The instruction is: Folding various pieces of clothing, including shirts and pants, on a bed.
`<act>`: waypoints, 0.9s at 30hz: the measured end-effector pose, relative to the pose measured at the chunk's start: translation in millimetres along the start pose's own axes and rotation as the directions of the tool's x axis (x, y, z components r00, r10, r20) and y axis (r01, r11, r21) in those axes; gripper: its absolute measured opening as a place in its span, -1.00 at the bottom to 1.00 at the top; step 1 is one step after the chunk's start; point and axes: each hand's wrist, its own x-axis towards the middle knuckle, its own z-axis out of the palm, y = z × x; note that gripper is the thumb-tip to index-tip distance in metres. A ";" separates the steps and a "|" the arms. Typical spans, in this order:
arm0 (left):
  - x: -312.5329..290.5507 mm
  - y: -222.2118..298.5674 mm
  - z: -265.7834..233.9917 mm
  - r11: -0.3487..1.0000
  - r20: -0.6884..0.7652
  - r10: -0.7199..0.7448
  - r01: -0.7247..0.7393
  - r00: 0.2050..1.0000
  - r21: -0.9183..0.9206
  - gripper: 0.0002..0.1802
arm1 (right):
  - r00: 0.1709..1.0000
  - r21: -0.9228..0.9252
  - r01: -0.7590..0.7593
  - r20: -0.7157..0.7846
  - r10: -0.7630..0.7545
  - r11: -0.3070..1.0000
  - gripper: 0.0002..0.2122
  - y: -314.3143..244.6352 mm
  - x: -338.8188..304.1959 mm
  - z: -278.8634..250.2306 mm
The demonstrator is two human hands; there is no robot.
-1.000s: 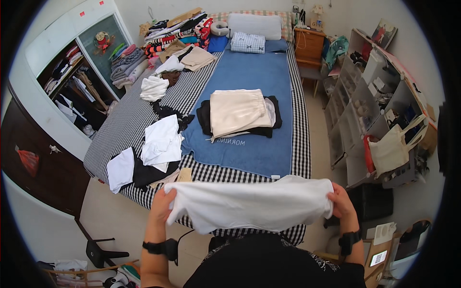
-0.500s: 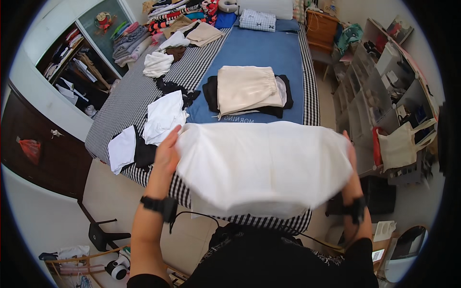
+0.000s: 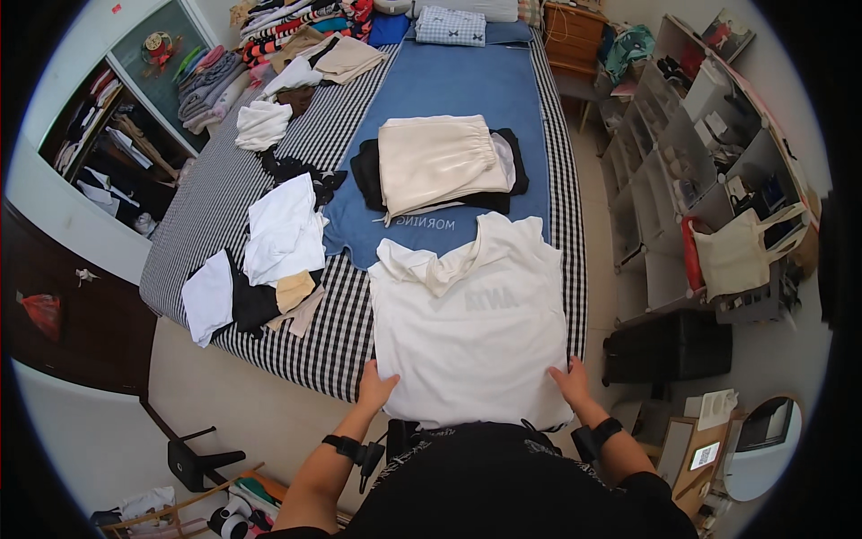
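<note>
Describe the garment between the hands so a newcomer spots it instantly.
Start at the checked bed, then the blue cover on its right side. At the bed's near end lies a white top, with the left hand and right hand at its side edges. Unlike the white clothes heaped to its left, it is spread out, with grey lettering.

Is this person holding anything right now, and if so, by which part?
Yes, a white fabric top, by its side edges near the end closest to the body: left hand on the left edge, right hand on the right.
</note>
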 end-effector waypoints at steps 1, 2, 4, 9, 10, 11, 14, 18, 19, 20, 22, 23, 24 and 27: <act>-6.8 0.6 -0.2 0.997 0.010 -0.051 0.052 0.999 -0.061 -0.35 | 0.992 0.062 -0.092 0.089 0.086 0.994 -0.39 -4.8 -2.2 -7.1; -13.6 2.1 -2.7 0.997 0.008 -0.052 0.053 0.999 -0.059 -0.35 | 0.969 0.115 -0.188 0.184 0.165 0.976 -0.42 -7.5 -4.7 -13.1; -22.4 2.4 -8.9 0.974 0.259 -0.125 0.169 0.958 -0.152 -0.46 | 0.935 0.216 -0.217 0.327 0.139 0.952 -0.46 -1.6 -10.0 -23.4; -55.2 -33.0 -21.2 0.952 0.278 -0.177 0.236 0.944 -0.196 -0.56 | 0.786 0.425 -0.394 0.615 0.059 0.815 -0.57 37.9 -36.5 -38.4; -65.8 -34.5 -24.0 0.933 0.305 -0.195 0.272 0.932 -0.237 -0.56 | 0.783 0.424 -0.395 0.619 0.057 0.815 -0.57 51.3 -42.3 -36.1; -74.5 -45.8 -21.8 0.932 0.301 -0.200 0.276 0.932 -0.235 -0.56 | 0.737 0.327 -0.368 0.673 0.058 0.870 -0.55 65.6 -48.7 -32.6; -84.3 -76.6 -20.2 0.906 0.337 -0.318 0.389 0.886 -0.169 -0.58 | 0.704 0.178 -0.223 0.709 0.033 0.958 -0.55 71.7 -54.9 -36.2; -47.7 -67.0 -40.3 0.953 0.027 -0.062 0.051 0.998 0.298 -0.68 | 0.750 0.072 -0.103 0.660 0.029 0.992 -0.74 65.8 -0.9 -65.4; -28.2 -56.5 -44.0 0.977 -0.076 0.053 -0.035 0.996 0.212 -0.70 | 0.873 0.110 -0.031 0.487 -0.027 0.993 -0.76 46.7 14.8 -76.4; -7.5 -42.2 -48.1 0.982 -0.189 0.158 -0.133 0.969 0.136 -0.71 | 0.936 0.109 0.075 0.334 -0.108 0.991 -0.76 26.1 33.1 -81.6; 27.8 17.1 -55.4 0.961 -0.139 0.237 -0.211 0.962 0.178 -0.69 | 0.951 0.080 0.272 0.126 -0.281 0.959 -0.73 -18.4 67.1 -89.0; 41.5 51.4 -60.3 0.948 -0.067 0.258 -0.239 0.964 0.212 -0.66 | 0.925 0.068 0.366 0.084 -0.371 0.928 -0.70 -43.8 83.2 -85.8; 54.0 77.1 -60.5 0.932 0.005 0.277 -0.270 0.961 0.243 -0.63 | 0.879 0.020 0.468 0.093 -0.467 0.884 -0.68 -68.7 100.0 -81.6; 103.0 96.2 -38.7 0.701 0.008 0.647 -0.599 0.762 0.387 -0.57 | 0.721 -0.037 0.688 0.145 -0.677 0.725 -0.65 -141.2 142.3 -57.0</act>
